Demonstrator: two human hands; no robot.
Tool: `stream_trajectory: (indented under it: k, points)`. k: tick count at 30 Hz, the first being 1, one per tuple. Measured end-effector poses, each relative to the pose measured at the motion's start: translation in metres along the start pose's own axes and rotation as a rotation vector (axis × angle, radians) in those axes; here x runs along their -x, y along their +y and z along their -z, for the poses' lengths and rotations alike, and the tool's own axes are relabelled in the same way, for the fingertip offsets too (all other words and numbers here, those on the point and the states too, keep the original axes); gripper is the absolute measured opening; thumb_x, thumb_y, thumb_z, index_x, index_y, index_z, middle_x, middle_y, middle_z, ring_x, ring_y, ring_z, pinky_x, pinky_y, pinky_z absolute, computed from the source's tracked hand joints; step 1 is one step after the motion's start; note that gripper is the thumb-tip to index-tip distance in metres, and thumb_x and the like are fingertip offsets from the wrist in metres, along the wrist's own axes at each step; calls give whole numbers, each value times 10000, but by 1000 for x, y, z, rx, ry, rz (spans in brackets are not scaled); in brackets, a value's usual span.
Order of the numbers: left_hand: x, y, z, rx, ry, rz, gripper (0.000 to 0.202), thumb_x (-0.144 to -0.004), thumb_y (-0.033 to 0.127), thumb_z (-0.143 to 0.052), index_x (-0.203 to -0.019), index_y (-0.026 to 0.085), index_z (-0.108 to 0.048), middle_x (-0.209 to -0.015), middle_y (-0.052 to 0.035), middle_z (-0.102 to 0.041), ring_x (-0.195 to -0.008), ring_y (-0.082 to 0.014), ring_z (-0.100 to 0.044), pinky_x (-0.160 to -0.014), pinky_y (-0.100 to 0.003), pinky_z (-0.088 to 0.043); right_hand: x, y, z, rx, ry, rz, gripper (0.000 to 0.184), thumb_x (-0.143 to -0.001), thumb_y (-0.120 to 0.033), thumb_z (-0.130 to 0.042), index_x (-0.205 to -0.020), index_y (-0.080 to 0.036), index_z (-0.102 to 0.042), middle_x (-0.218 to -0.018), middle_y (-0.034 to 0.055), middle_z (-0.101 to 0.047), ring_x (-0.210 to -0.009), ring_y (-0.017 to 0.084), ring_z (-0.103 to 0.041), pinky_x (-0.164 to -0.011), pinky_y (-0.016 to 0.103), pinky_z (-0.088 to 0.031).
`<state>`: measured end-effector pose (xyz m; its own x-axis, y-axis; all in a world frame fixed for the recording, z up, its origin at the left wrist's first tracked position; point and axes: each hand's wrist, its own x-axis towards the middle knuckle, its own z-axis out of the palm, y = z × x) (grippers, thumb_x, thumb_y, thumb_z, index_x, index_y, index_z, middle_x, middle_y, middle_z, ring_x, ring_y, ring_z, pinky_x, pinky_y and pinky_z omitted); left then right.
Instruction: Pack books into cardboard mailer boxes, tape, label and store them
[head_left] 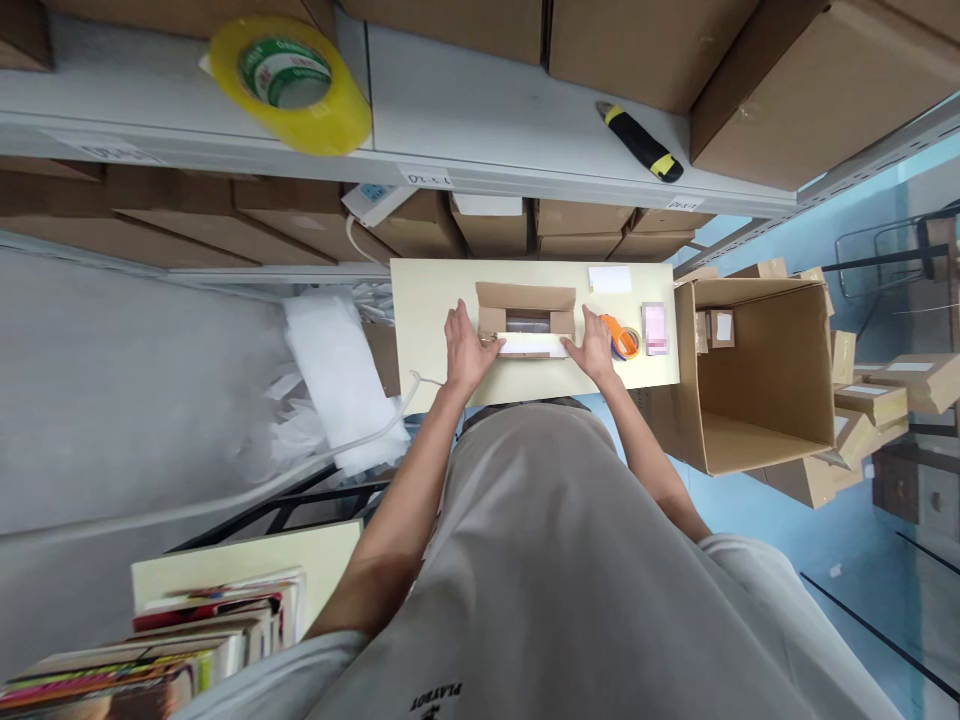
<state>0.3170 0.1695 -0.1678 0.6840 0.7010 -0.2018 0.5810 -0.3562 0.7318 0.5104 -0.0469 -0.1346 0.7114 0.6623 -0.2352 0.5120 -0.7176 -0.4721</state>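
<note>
The small carton lies on the pale table, directly in front of the person, and its far flap is open. A white strip lies along its near side. The left hand and the right hand have their thumbs at the two ends of this strip. On both hands the other fingers are spread apart from the thumb, outside the carton; how strongly the thumbs press, I cannot tell. A greyish object inside is too small to recognise.

If one thumb presses more than the other, the strip could become crooked, or the cardboard could bend. Because no fingers close around the carton, it could also slide on the table. The orange tape dispenser is just beside the right hand; a careless movement to the right could push it against the pink packet.
</note>
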Motion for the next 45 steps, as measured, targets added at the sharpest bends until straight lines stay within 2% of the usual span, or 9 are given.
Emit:
stream_trajectory:
  k: [4,7,9,12,16,24,30,36,45]
  points:
    - [-32,8,-6,61,-21,-11,1391,-769,393,-1013,-1846,128,-173,-1835,-304,-366,-1760,-494,-269,-1451,-625,-267,-35,-7,-2,-127,-9,-46,1028,-957,-318,-692,-1833,-67,-217,-1778,272,-518,-1619,397,-541,-1323,586,-449]
    - [-34,9,-1,50,-7,-85,1318,-756,353,-1013,-1832,183,-270,-1783,-261,-452,-1715,-479,-344,-1432,-629,-305,-35,-12,1,-204,37,-37,962,-990,-337,-664,-1836,-146,-249,-1687,202,-643,-1562,344,-610,-1296,556,-487]
    - [-23,7,6,21,2,-117,1144,-790,320,-969,-1780,193,-408,-1718,-242,-521,-1649,-470,-432,-1404,-633,-352,-24,-13,3,-242,98,-29,783,-1042,-372,-634,-1767,-179,-413,-1601,176,-716,-1531,320,-641,-1299,542,-489]
    - [-2,3,15,-7,-2,-146,663,-904,296,-842,-1547,213,-703,-1557,-189,-643,-1539,-413,-557,-1358,-571,-437,0,-11,5,-248,138,0,434,-1113,-411,-580,-1474,-202,-697,-1535,177,-754,-1502,304,-664,-1304,519,-485]
    - [15,3,17,20,26,-75,316,-1008,301,-718,-1293,244,-840,-1445,-134,-712,-1417,-330,-678,-1305,-484,-514,17,-4,-2,-241,126,3,324,-1136,-384,-550,-1276,-199,-776,-1540,192,-751,-1509,286,-662,-1310,493,-482]
    - [8,10,4,157,133,85,198,-996,245,-732,-1121,212,-882,-1318,-115,-796,-1215,-270,-790,-1110,-409,-664,4,-1,-22,-304,152,-116,322,-1103,-374,-560,-1186,-197,-816,-1355,181,-823,-1327,282,-753,-1202,462,-591]
    - [2,17,-5,178,206,194,178,-956,205,-773,-1095,185,-884,-1264,-113,-829,-1002,-247,-823,-1031,-403,-677,-5,2,-24,-358,106,-200,374,-1114,-380,-538,-1272,-157,-793,-1364,180,-817,-1174,246,-819,-1069,372,-661]
    - [5,27,-11,203,219,241,186,-939,202,-795,-1099,180,-888,-1237,-110,-836,-902,-224,-815,-945,-368,-671,-4,8,-20,-360,128,-194,379,-1107,-372,-546,-1289,-160,-802,-1362,187,-821,-1173,275,-827,-1072,427,-680]
    - [-4,26,-14,190,203,249,196,-947,207,-760,-1107,167,-865,-1275,-125,-823,-986,-250,-811,-1027,-422,-668,-14,13,-14,-374,74,-166,303,-1074,-328,-606,-1213,-181,-832,-1350,152,-822,-1173,258,-800,-1129,405,-645]
